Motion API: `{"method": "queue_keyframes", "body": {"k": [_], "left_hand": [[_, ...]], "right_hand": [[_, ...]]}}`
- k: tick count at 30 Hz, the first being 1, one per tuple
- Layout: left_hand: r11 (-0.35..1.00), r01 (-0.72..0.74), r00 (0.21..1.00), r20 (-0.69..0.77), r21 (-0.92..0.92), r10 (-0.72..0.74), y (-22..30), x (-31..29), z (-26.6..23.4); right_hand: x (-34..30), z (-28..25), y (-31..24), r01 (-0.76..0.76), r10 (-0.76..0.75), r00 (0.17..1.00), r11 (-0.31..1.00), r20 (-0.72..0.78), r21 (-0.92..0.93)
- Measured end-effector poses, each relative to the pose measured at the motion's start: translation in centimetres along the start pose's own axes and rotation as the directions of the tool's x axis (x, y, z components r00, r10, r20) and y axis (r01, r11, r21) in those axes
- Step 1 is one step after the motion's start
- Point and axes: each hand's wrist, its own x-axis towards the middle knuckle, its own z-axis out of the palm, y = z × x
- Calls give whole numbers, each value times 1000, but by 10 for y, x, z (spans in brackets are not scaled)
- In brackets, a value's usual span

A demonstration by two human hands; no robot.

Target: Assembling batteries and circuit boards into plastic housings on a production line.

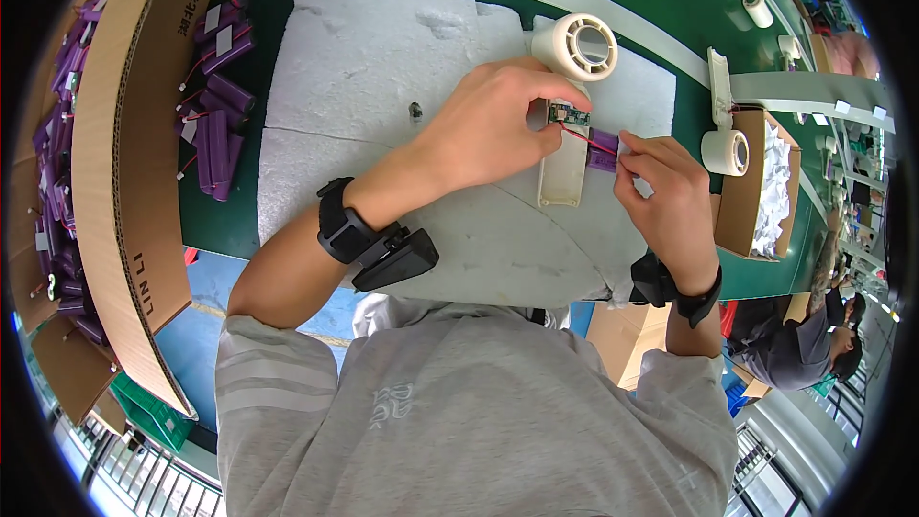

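A cream handheld fan shell lies on a white foam sheet, its round head at the far end. A small green circuit board sits in the open handle. My left hand pinches at the board and a red wire. My right hand holds a purple battery cell just right of the handle; the wire runs to it. Both wrists wear black bands.
Several purple battery cells lie on the green bench at the left, beside a cardboard box holding more. A tape roll and a box of white pieces stand at the right. Another person sits lower right.
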Motion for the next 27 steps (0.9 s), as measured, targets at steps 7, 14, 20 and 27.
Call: {"method": "queue_keyframes", "body": {"k": [7, 14, 20, 27], "left_hand": [[1000, -8, 1000, -27, -29, 7, 1, 1, 3], [998, 15, 998, -59, -55, -18, 4, -1, 6], [992, 62, 996, -60, -113, -69, 5, -3, 10], [989, 35, 995, -84, -141, -47, 5, -3, 12]], "right_hand": [[-1, -3, 6, -101, 102, 995, 987, 0, 127], [1, -7, 4, -39, 36, 999, 994, 26, 104], [1, -8, -1, 1, -3, 1000, 999, 30, 48], [1, 4, -8, -16, 14, 1000, 996, -19, -93]]}}
